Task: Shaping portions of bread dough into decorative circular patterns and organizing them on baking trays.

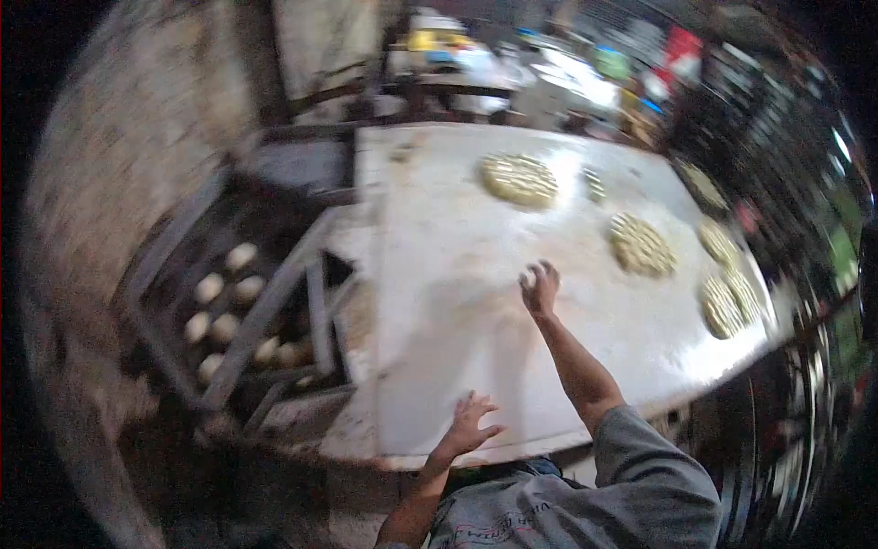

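My left hand (471,426) is over the near edge of the white table (430,274), fingers spread and holding nothing. Farther in, my right hand (540,288) reaches over the tabletop with its fingers apart and slightly bent, also empty. Nearest to it on the right lies a flat, pale, dough-like round (642,245) with a bumpy, rowed surface. A similar round (519,180) sits toward the far edge, beside a small narrow piece (594,184) of the same look. Motion blur softens the details.
Left of the table, dark trays with pale bars (265,316) hold several whitish dough balls (209,288). More patterned pieces (722,306) lie along the table's right edge. A rough wall (137,165) rises on the left. Blurred clutter (567,78) stands beyond the far edge.
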`<state>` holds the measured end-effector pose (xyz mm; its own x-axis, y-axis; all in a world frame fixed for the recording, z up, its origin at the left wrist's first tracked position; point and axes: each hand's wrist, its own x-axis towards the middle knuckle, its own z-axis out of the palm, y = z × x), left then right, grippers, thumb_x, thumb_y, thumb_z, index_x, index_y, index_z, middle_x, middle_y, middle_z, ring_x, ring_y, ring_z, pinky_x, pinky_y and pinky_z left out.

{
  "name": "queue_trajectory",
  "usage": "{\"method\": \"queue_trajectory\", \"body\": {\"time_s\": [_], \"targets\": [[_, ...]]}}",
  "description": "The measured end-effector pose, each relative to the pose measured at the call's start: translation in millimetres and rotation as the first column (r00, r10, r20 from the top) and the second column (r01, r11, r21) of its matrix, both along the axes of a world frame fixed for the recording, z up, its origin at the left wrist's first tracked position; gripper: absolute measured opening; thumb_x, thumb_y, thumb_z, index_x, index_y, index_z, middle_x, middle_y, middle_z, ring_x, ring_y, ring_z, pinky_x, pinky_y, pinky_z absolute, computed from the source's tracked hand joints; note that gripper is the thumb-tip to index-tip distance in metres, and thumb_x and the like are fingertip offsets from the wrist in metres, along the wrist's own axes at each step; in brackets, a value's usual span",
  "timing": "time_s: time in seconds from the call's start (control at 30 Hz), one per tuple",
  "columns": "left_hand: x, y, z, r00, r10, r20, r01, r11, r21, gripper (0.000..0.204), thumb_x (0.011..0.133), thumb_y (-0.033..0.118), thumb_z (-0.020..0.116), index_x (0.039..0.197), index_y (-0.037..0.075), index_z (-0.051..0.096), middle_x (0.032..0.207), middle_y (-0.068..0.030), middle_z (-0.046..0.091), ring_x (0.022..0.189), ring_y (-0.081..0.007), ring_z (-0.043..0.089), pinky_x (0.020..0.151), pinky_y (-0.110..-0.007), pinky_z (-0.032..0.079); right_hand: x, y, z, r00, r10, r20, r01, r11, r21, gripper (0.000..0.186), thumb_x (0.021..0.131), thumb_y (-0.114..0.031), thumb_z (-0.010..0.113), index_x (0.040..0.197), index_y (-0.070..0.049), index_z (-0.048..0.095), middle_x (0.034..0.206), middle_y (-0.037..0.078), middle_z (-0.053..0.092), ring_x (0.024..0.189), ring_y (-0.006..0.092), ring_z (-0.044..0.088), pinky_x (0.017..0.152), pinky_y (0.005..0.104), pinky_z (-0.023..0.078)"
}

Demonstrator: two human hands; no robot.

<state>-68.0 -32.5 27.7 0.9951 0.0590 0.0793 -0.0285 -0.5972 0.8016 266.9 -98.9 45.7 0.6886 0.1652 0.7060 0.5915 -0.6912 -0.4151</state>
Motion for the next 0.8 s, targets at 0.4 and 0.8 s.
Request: {"method": "queue_trajectory", "body": {"time_s": [0.4,0.8], "targets": [[372,-200,-2,0.943,0.305,0.133,-0.330,0.804,0.495,0.030,0.086,0.036,0.050,0.089,0.010,0.063,0.099,-0.0095,0.058,0.100,-0.0305,0.051,0.086,-0.044,0.041,80,-421,-30,0.562,-0.702,-0.438,0.694,0.688,-0.213,0.019,0.076,-0.024,0.056,0.084,-0.009,0.064,0.100,0.011,0.055,0.100,0.0290,0.048,0.089,0.0412,0.036],[562,-279,-23,0.794,0.580,-0.185,-0.608,0.758,-0.236,0.042,0.077,0.033,0.067,0.098,-0.001,0.053,0.092,-0.0152,0.058,0.084,-0.0275,0.056,0.074,-0.038,0.045,144,-400,-17,0.706,-0.517,-0.483,0.519,0.843,-0.143,0.017,0.082,-0.027,0.053,0.083,-0.012,0.063,0.094,0.006,0.057,0.092,0.0243,0.050,0.081,0.0375,0.035]]}}
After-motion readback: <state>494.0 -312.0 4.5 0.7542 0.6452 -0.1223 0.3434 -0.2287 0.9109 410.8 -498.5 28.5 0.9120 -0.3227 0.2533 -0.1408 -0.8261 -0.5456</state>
